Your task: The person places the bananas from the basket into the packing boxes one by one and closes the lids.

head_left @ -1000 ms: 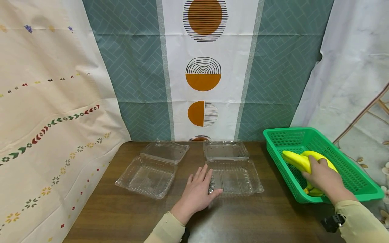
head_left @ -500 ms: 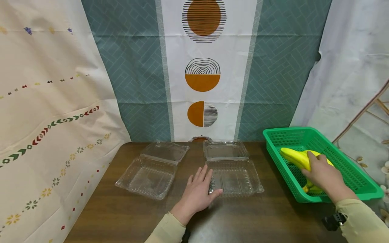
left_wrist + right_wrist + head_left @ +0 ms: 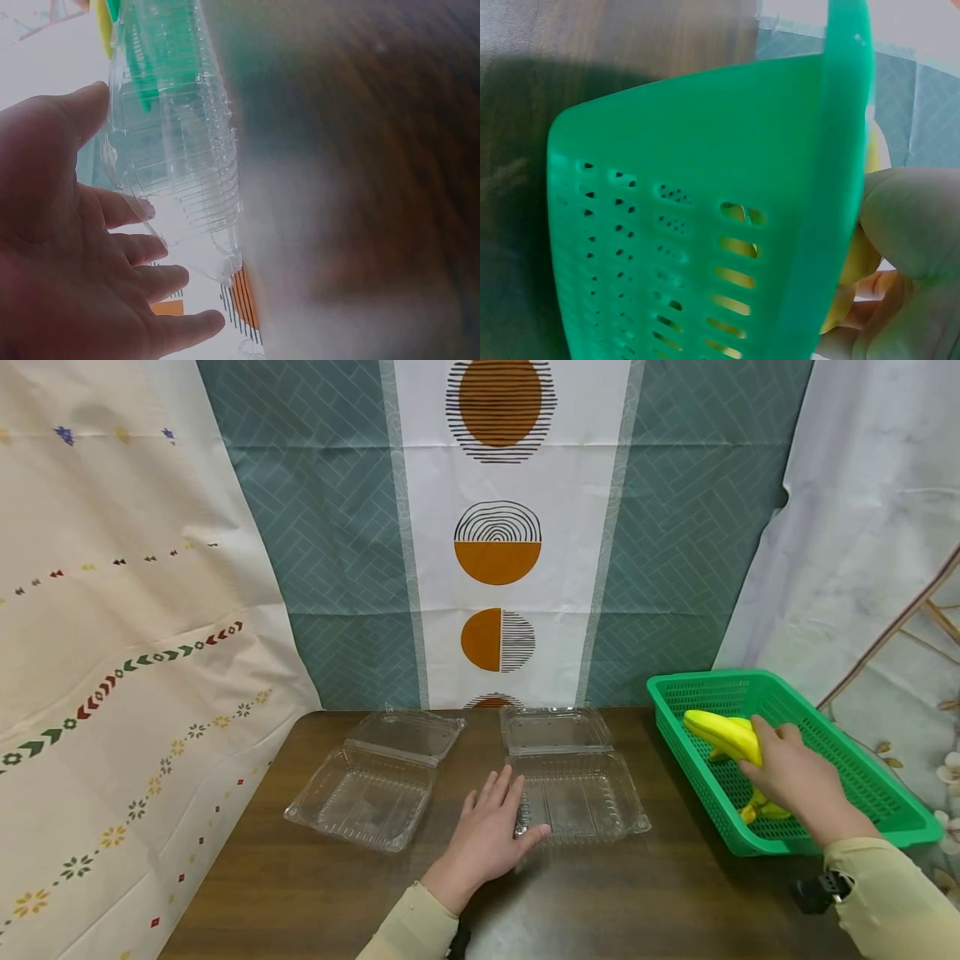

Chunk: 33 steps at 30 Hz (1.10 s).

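On the right, my right hand [image 3: 798, 777] grips a yellow banana [image 3: 716, 732] over the green basket [image 3: 892, 802], fingers curled over its top. More banana [image 3: 765, 807] shows lower in the basket, partly hidden under the hand. In the right wrist view the basket wall [image 3: 705, 135] covers most of the fruit. My left hand [image 3: 487, 839] lies with fingers spread at the left side of a clear plastic clamshell container [image 3: 577, 802]. In the left wrist view its straight fingers [image 3: 161, 281] are beside the container's wall [image 3: 176, 150].
A second clear clamshell [image 3: 367, 797] stands open-lidded to the left on the brown wooden table [image 3: 300, 893]. Both lids lean back toward the patterned cloth [image 3: 345, 568] behind the table. Another cloth [image 3: 150, 735] hangs along the left side.
My right hand has lifted the banana slightly, up and a little left, uncovering more of the basket's inside. My left hand and both clamshells stay where they were.
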Tool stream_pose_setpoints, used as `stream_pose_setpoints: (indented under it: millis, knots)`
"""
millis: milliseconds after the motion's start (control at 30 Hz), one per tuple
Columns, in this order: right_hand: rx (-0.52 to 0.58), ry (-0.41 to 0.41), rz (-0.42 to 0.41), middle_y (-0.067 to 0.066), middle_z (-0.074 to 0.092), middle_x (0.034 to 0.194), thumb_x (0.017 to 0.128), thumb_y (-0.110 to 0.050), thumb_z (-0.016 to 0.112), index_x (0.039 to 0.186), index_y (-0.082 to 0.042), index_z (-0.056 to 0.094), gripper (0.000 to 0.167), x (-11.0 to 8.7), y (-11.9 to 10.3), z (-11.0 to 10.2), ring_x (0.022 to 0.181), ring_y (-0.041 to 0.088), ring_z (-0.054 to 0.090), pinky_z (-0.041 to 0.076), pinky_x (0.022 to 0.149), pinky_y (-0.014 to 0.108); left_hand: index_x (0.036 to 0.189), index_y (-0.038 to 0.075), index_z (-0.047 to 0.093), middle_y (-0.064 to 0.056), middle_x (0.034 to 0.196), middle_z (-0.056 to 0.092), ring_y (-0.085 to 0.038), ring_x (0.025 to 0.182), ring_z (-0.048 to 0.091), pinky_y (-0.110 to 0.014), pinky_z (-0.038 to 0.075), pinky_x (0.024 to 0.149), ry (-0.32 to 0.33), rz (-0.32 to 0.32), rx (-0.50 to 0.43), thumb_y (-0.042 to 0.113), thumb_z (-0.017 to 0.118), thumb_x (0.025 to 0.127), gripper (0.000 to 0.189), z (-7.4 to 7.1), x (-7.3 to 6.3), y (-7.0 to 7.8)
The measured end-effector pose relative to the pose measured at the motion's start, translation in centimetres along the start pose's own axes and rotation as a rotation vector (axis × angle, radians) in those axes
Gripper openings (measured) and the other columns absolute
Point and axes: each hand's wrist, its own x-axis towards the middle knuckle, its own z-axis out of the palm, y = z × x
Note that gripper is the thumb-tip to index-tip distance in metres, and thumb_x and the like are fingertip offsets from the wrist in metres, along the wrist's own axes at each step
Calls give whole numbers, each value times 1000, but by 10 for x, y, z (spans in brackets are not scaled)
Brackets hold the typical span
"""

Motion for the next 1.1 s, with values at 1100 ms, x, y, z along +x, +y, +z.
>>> stream_pose_setpoints:
  millis: [1100]
  knots:
    - [-32,111,-62,48,33,148,103,-20,78,172,7,16,96,10,-35,-35,98,59,63,55,69,67,174,11,36,-13,183,19,-37,168,18,-68,22,129,7,1,-6,68,62,106,92,0,-1,0]
